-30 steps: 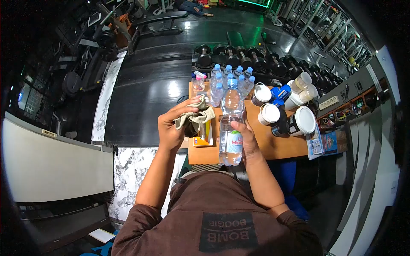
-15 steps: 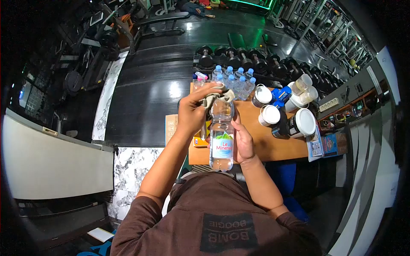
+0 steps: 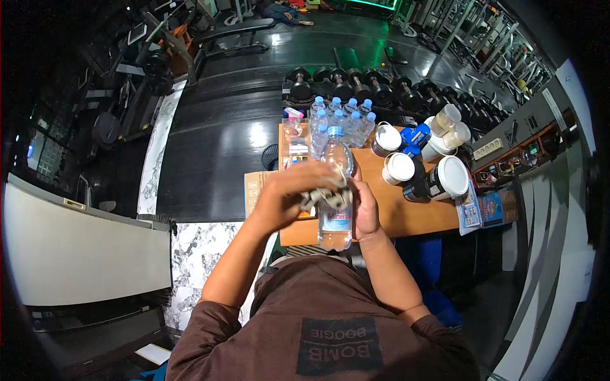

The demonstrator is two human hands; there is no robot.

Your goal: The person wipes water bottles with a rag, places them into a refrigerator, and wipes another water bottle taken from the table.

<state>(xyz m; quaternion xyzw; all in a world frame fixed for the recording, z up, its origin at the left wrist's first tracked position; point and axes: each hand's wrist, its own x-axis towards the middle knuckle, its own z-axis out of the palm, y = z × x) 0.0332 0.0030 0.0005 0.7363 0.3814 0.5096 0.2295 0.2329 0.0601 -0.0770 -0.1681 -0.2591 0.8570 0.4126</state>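
In the head view a clear plastic water bottle (image 3: 335, 236) with a blue cap stands upright over the table's near edge. My right hand (image 3: 366, 213) grips its right side, the fingers partly hidden behind it. My left hand (image 3: 279, 195) is closed on a crumpled greyish-beige cloth (image 3: 328, 195), which lies against the front of the bottle and covers the top of its label. Just beyond, a group of similar bottles (image 3: 353, 127) with blue caps stands on the wooden table (image 3: 406, 219).
White-lidded tubs (image 3: 399, 168) and a blue package (image 3: 416, 138) stand on the right of the table. A pink-capped bottle (image 3: 292, 124) is at the left back. Dumbbells (image 3: 381, 89) line a rack behind. A cardboard box (image 3: 253, 190) sits by the left edge.
My left hand and the cloth have moved down from the bottle's top to its label, uncovering the blue cap. My right hand still holds the bottle.
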